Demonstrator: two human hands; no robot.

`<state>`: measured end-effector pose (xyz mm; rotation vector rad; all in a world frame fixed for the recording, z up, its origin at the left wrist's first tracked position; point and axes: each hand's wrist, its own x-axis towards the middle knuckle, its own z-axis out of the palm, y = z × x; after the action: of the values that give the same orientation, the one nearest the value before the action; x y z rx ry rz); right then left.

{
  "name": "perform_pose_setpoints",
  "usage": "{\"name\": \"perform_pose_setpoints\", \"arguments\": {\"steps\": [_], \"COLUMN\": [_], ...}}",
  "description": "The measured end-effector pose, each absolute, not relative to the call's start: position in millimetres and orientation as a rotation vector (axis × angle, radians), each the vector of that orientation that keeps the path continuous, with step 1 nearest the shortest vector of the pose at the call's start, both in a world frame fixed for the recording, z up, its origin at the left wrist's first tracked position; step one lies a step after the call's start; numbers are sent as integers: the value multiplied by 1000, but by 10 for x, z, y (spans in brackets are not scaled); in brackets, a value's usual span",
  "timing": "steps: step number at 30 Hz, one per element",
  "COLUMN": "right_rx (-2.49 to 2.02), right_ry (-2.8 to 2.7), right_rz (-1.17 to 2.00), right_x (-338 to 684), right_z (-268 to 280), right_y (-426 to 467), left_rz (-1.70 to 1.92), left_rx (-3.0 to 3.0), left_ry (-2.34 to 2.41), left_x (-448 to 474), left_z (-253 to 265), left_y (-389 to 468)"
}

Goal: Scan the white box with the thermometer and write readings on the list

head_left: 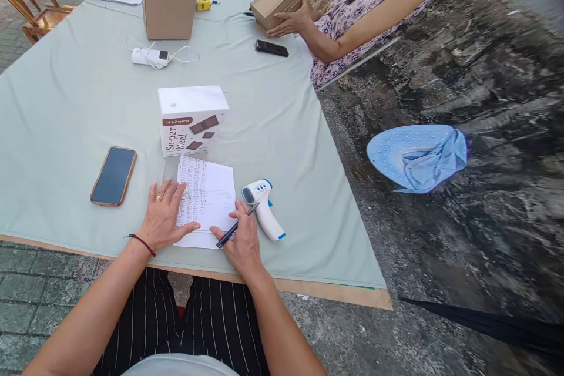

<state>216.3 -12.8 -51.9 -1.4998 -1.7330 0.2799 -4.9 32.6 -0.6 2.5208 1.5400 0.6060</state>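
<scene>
My left hand (166,215) lies with fingers spread on the left edge of a sheet of paper (218,202) with printed columns. A ring and a dark red wrist cord are on that arm. Over the lower right of the sheet, my right hand (244,241) holds a black pen (232,232) between thumb and fingers. Just right of it lies a white and blue infrared thermometer (264,208). Beyond the paper stands a white Super Meal box (189,129). A smartphone (113,176) with a dark screen rests left of my left hand.
Across the table (70,94), another person's hand (293,20) holds a cardboard box (277,0). A black phone (272,48), a white corded device (150,57), a second cardboard box (170,14) and a yellow tape measure (203,4) stand farther back. A blue hat (414,155) lies off the table's right side.
</scene>
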Motion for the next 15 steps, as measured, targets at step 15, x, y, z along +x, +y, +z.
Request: {"name": "perform_pose_setpoints", "arguments": {"steps": [15], "right_rx": [-1461], "right_ry": [-1783], "right_rz": [386], "right_x": [2222], "right_z": [-510], "right_y": [-129], "left_rz": [762], "left_rx": [2320], "left_ry": [1588], "left_x": [-52], "left_z": [-1], "left_y": [332]}}
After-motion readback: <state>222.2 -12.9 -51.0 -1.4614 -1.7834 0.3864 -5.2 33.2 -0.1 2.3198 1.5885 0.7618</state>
